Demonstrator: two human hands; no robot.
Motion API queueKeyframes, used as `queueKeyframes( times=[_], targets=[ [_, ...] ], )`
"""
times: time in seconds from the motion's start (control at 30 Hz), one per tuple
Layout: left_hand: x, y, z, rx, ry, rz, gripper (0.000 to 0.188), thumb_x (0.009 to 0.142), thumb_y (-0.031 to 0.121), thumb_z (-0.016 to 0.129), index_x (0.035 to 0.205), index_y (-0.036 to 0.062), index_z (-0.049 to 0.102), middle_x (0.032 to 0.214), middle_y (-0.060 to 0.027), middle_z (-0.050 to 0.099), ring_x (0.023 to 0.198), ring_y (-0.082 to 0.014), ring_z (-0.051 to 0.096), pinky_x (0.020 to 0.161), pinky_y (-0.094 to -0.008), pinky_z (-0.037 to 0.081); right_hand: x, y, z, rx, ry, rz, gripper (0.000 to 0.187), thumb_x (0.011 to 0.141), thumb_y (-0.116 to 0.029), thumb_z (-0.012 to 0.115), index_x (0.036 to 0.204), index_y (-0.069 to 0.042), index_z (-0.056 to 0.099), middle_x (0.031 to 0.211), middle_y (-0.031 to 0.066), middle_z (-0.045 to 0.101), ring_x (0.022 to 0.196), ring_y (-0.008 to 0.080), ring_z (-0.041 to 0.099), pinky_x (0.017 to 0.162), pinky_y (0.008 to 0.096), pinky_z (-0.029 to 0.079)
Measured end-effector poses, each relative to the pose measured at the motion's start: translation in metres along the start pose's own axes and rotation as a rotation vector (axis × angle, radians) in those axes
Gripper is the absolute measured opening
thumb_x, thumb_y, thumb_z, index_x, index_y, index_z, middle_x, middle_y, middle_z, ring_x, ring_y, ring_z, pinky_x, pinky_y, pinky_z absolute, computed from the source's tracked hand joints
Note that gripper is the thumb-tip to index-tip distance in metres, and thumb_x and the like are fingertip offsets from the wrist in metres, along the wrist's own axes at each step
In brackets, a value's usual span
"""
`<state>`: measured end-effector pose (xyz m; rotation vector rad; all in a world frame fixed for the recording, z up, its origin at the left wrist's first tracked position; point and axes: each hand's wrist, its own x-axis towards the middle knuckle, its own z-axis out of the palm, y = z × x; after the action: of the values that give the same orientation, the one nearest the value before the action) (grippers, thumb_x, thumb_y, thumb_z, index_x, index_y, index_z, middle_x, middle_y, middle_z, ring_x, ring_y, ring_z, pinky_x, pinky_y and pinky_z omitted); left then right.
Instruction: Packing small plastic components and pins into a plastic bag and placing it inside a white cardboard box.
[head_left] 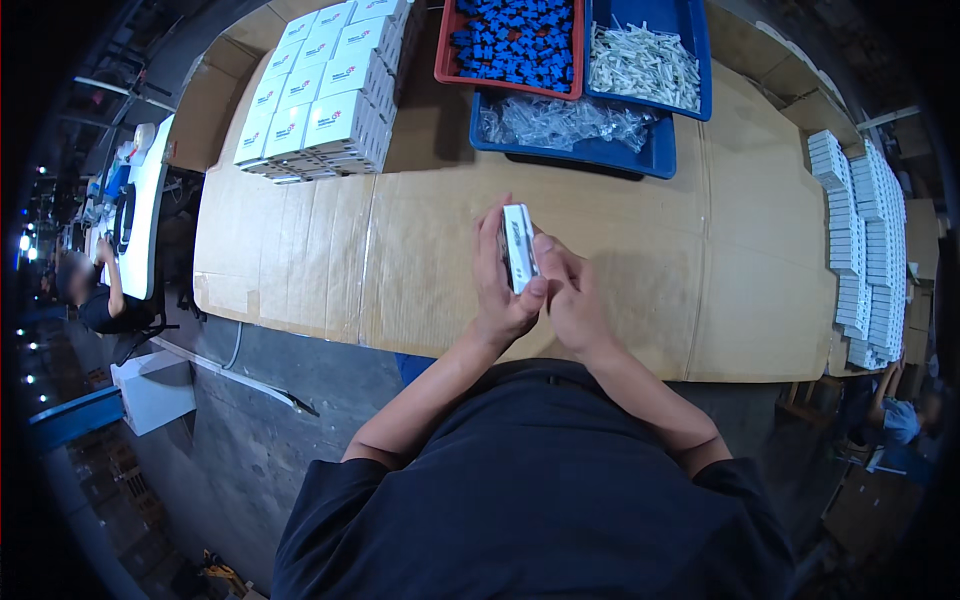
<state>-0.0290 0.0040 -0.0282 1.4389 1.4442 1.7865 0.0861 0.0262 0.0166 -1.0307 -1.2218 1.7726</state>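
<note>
A small white box (pixel 519 248) with dark print is held upright on edge above the cardboard-covered table. My left hand (pixel 492 290) wraps round its left side, the fingers reaching up behind it. On the other side my right hand (pixel 572 295) is closed against the box, its thumb and fingertips pressing the right edge and lower corner. Whether the box is fully closed cannot be made out.
White boxes (pixel 318 100) are stacked at the back left. Behind my hands stand a red tray (pixel 437 70) of blue parts, a blue tray (pixel 707 60) of white pieces and a blue tray (pixel 655 160) of clear plastic bags. Flat white packs (pixel 850 230) pile up at the right edge. People sit at both sides.
</note>
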Motion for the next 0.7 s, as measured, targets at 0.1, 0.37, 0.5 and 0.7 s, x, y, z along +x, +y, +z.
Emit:
queueKeyframes(
  times=[0.1,0.37,0.5,0.7],
  targets=[
    [-0.004,-0.006,0.002,-0.061,-0.024,-0.051,0.106,0.092,0.066,0.061,0.158,-0.0086,0.025,0.144,-0.0267,0.045,0.129,-0.0351,0.047,0.109,-0.0471,0.038,0.007,-0.008,-0.021,-0.108,-0.101,-0.006,0.047,0.111,-0.033,0.051,0.143,0.002,0.059,0.128,0.0097,0.059,0.113,0.0147,0.057,0.099,0.0295,0.046],
    [-0.008,0.007,-0.004,-0.700,-0.133,-0.607,0.080,0.106,0.066,0.031,0.164,0.0118,0.022,0.147,-0.0160,0.052,0.128,-0.0255,0.059,0.107,-0.0391,0.050,-0.004,-0.016,-0.053,-0.788,-0.204,-0.397,0.087,0.080,-0.040,0.088,0.153,-0.008,0.052,0.149,0.0165,0.042,0.132,0.0322,0.051,0.107,0.0436,0.047],
    [-0.018,0.026,0.003,-0.853,-0.259,-0.927,0.080,0.105,0.070,0.026,0.160,0.0122,0.032,0.147,-0.0114,0.053,0.131,-0.0247,0.058,0.108,-0.0412,0.051,0.004,0.001,-0.068,-0.929,-0.157,-0.722,0.093,0.078,-0.053,0.084,0.152,-0.007,0.052,0.156,0.0206,0.043,0.140,0.0385,0.049,0.115,0.0522,0.041],
    [-0.017,0.032,0.003,-0.947,-0.268,-1.069,0.072,0.106,0.069,0.029,0.151,0.0132,0.042,0.137,-0.0097,0.059,0.124,-0.0240,0.062,0.103,-0.0398,0.053,0.015,0.010,-0.063,-0.921,-0.209,-0.962,0.084,0.087,-0.058,0.073,0.142,0.004,0.056,0.148,0.0261,0.052,0.133,0.0442,0.056,0.114,0.0568,0.041]
  ],
)
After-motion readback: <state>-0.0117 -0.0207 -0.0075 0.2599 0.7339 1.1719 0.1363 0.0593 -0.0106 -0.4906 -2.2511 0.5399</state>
